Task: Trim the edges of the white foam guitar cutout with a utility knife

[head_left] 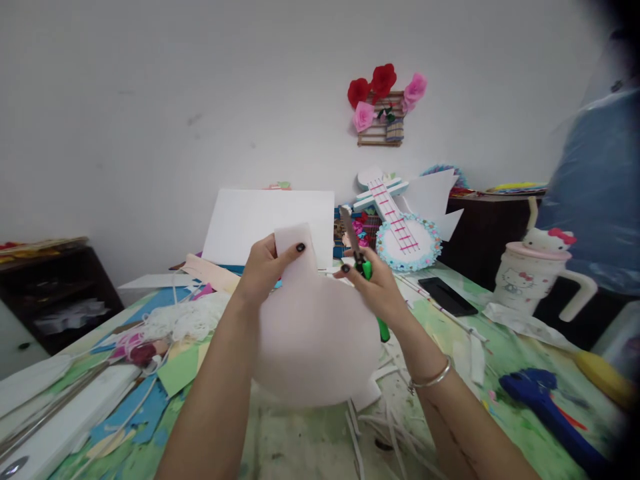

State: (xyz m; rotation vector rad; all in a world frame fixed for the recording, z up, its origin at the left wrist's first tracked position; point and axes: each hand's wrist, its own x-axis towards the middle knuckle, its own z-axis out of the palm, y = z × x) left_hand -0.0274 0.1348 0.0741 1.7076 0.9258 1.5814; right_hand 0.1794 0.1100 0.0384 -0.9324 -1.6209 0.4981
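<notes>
My left hand (270, 263) pinches the narrow upper strip of a white paper cutout (320, 340), thumb in front. Below that strip the cutout widens into a rounded body, held up over the table. In my right hand (377, 287) is a pair of scissors with green handles (384, 329). Its metal blades (351, 230) point up and a little left, to the right of the paper strip and apart from it. My right fingers wrap round the handles and partly hide them.
A blue glue gun (550, 413) lies at right, below a white cup (530, 273) and a black phone (447, 296). A paper banjo-like model (400, 227) leans at the back beside a white board (270, 213). Paper scraps (390, 427) and white yarn (185, 317) litter the table.
</notes>
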